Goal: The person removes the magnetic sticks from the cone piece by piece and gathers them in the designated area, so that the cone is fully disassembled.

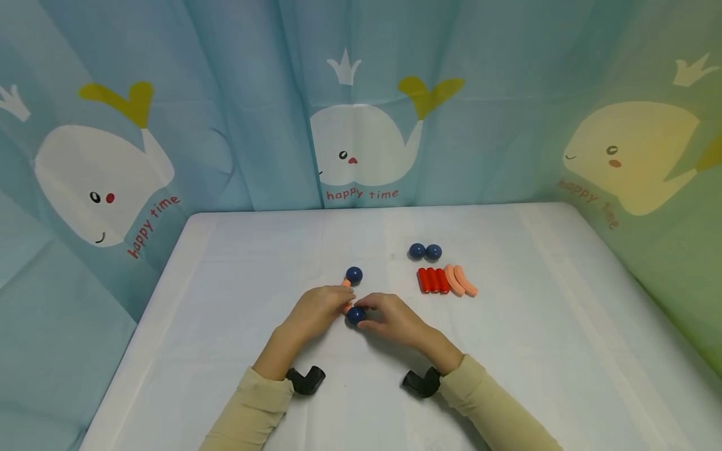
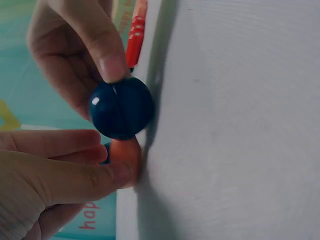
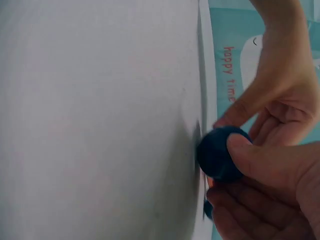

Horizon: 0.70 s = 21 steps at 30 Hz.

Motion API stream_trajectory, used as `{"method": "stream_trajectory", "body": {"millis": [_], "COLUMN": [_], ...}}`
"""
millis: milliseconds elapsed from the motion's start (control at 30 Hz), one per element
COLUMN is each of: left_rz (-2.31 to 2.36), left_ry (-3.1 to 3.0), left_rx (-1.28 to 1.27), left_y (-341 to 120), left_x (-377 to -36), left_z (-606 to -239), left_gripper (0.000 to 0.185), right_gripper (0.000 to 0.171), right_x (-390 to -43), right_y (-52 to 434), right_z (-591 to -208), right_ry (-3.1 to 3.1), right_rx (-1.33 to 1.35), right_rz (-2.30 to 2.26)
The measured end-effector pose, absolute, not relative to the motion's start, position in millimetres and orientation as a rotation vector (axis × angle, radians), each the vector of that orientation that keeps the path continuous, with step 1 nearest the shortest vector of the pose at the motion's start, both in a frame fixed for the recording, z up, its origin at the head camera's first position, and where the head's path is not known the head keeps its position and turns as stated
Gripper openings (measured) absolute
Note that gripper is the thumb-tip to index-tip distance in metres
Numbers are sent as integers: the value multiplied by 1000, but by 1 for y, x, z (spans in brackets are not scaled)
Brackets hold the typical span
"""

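Right hand fingers clamped on blue ball at worktop centre. Left hand fingers pinched on orange stick touching that ball. Second blue ball at 12 o'clock. Red sticks at 2 o'clock.

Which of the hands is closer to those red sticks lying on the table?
Right. The right hand lies just below the red sticks; the left hand is farther off, beyond the blue ball.
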<state>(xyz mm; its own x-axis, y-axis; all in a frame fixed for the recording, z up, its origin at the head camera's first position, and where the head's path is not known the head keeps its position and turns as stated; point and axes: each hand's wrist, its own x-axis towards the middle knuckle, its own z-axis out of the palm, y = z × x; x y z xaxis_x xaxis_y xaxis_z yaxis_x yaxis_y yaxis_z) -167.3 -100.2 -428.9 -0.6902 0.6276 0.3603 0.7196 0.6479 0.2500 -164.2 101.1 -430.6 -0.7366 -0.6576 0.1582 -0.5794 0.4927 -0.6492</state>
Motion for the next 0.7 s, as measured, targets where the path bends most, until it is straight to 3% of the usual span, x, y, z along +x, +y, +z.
{"method": "stream_trajectory", "body": {"millis": [167, 700], "left_rz": [-498, -428], "left_ry": [-2585, -2579], "left_rx": [-1193, -1309], "left_y": [-99, -92], "left_x": [-169, -168], "left_z": [-433, -434], "left_gripper": [6, 17], "right_gripper": [30, 34], "right_x": [-166, -166], "right_y": [108, 116], "right_z": [-428, -425], "right_ry": [2550, 2553], "right_rx": [-1165, -1064], "right_rz": [-1009, -1001]}}
